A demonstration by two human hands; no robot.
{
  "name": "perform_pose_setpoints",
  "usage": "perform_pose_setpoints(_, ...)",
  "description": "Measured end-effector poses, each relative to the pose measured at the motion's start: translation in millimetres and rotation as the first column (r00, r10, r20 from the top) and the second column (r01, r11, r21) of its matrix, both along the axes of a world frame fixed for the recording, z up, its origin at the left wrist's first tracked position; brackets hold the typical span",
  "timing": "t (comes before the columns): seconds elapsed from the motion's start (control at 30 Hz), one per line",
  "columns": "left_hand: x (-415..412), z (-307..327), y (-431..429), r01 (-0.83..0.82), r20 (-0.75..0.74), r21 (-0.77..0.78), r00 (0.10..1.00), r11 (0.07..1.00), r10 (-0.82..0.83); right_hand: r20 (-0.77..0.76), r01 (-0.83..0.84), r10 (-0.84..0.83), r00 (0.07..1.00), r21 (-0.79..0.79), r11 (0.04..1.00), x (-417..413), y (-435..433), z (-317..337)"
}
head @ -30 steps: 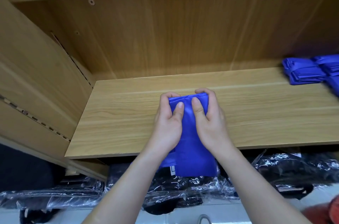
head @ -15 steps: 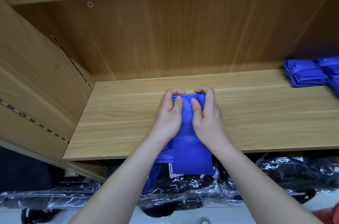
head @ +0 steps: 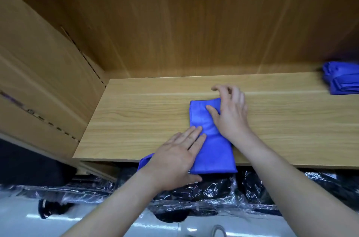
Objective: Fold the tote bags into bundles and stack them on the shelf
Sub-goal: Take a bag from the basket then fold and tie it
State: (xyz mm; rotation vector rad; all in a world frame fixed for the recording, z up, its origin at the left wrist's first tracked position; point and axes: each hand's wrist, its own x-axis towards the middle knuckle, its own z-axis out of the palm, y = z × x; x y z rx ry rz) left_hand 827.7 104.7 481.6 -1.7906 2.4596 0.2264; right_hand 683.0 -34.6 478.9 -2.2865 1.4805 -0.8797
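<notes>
On the shelf (head: 136, 116) the tote bag (head: 203, 118) lies part-folded, near end overhanging. My hands have let go of its far fold: left hand (head: 174, 157) presses flat, right hand (head: 231, 114) rests loose on it. Next fold due, I judge.

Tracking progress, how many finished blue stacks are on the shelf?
1: a blurred blue stack at the far right of the shelf, cut by the frame edge; more may lie beyond.

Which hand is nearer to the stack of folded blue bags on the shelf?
Right. The right hand rests on the tote bag mid-shelf, left of the stack; the left hand is farther left, at the front edge of the shelf.
</notes>
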Motion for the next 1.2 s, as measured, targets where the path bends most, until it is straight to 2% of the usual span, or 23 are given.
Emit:
perform_pose_setpoints(0.07,0,-2,0,0.019,0.004,-0.080,1.000,0.997,-0.019,-0.082,-0.180,0.170,0.982,-0.131,0.975,-8,2,11)
perform_pose_setpoints(0.13,0,-4,1,0.014,-0.016,-0.080,1.000,0.997,-0.016,-0.219,-0.428,0.395,0.892,-0.135,0.893,-24,7,14)
perform_pose_setpoints(0.23,3,-3,-3,0.002,-0.088,-0.135,0.996,0.991,-0.014,-0.351,-0.576,0.558,0.752,0.062,0.815,-55,18,5)
perform_pose_setpoints(0.33,10,3,-14,-0.030,-0.284,0.001,0.958,1.000,0.029,-0.288,-0.587,0.661,0.693,0.306,0.750,-80,25,7)
perform_pose_setpoints(0.37,11,5,-18,-0.070,-0.358,0.023,0.931,0.997,0.073,-0.276,-0.588,0.674,0.685,0.337,0.736,-82,26,6)
perform_pose_setpoints(0.4,11,6,-22,-0.125,-0.437,0.043,0.890,0.991,0.131,-0.245,-0.583,0.668,0.703,0.339,0.738,-83,28,6)
perform_pose_setpoints(0.47,12,8,-28,-0.263,-0.586,0.106,0.763,0.959,0.273,-0.111,-0.513,0.564,0.818,0.301,0.804,-78,32,5)
perform_pose_setpoints(0.5,10,10,-31,-0.341,-0.619,0.127,0.707,0.932,0.343,-0.041,-0.448,0.478,0.877,0.287,0.847,-73,33,5)
perform_pose_setpoints(0.57,4,14,-40,-0.490,-0.634,0.134,0.626,0.861,0.455,-0.019,-0.287,0.299,0.954,0.233,0.929,-63,33,5)
perform_pose_setpoints(0.63,-3,19,-48,-0.602,-0.645,0.110,0.562,0.791,0.517,-0.014,-0.158,0.163,0.987,0.189,0.969,-54,33,3)
perform_pose_setpoints(0.73,-11,20,-52,-0.672,-0.665,0.128,0.487,0.730,0.565,0.118,-0.067,0.041,0.992,0.225,0.972,-44,32,1)
perform_pose_setpoints(0.9,-12,19,-54,-0.695,-0.639,0.178,0.456,0.697,0.619,0.245,-0.039,-0.051,0.968,0.350,0.936,-38,26,11)
perform_pose_setpoints(1.03,-12,22,-58,-0.708,-0.604,0.260,0.412,0.657,0.682,0.256,0.010,-0.101,0.962,0.335,0.942,-30,22,12)
perform_pose_setpoints(1.13,-12,24,-56,-0.726,-0.585,0.224,0.433,0.650,0.685,0.257,0.018,-0.103,0.961,0.315,0.949,-26,23,9)
perform_pose_setpoints(1.2,-11,26,-59,-0.682,-0.581,0.189,0.502,0.706,0.640,0.277,0.024,-0.115,0.954,0.312,0.950,-24,23,8)
